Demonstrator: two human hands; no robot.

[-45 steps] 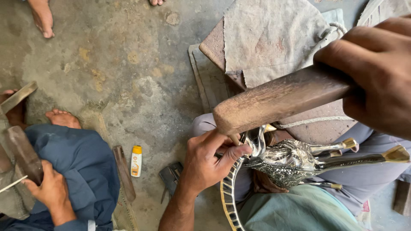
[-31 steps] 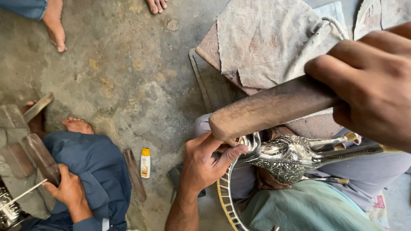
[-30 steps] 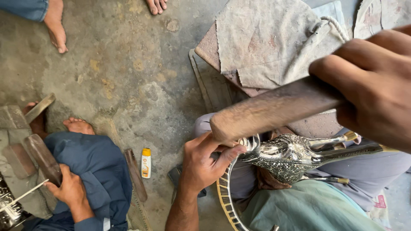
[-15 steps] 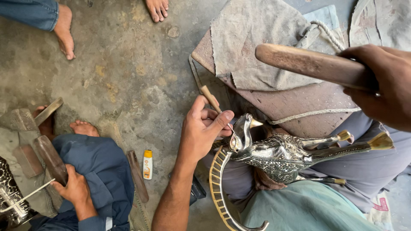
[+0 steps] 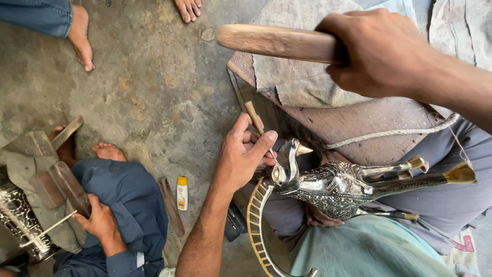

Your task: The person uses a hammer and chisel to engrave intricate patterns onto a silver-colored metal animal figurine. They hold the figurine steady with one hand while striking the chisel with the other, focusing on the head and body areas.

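The left hand (image 5: 241,156) is pinched shut on a slim wooden-handled chisel (image 5: 254,117), thumb and forefinger closed round the handle, its thin tip set against the head of the silver bird figure (image 5: 333,187). The right hand (image 5: 382,51) is wrapped tight round a wooden mallet (image 5: 277,42), held up high and level, well clear of the chisel. Half a second ago the mallet was already raised; now it sits a little higher and further left across the view, whereas a second ago it lay low, right down over the left hand and the bird's head.

The bird figure lies across the person's lap, beak (image 5: 304,150) gold-tipped and pointing right, gold-ended tail pieces (image 5: 460,173) stretching toward the right edge, just as before. A curved gold-toothed band (image 5: 254,215) arcs down from under its head. Behind it lies a worn brown pad (image 5: 369,123) with a cord (image 5: 389,134) across it.

On the concrete floor (image 5: 154,82) to the left, another person in blue sits with one hand (image 5: 100,223) gripping a wooden block (image 5: 72,189) beside a patterned metal vessel (image 5: 20,220). A small yellow-capped tube (image 5: 182,193) lies near a wooden stick (image 5: 170,206). Bare feet (image 5: 81,36) show at the top edge.
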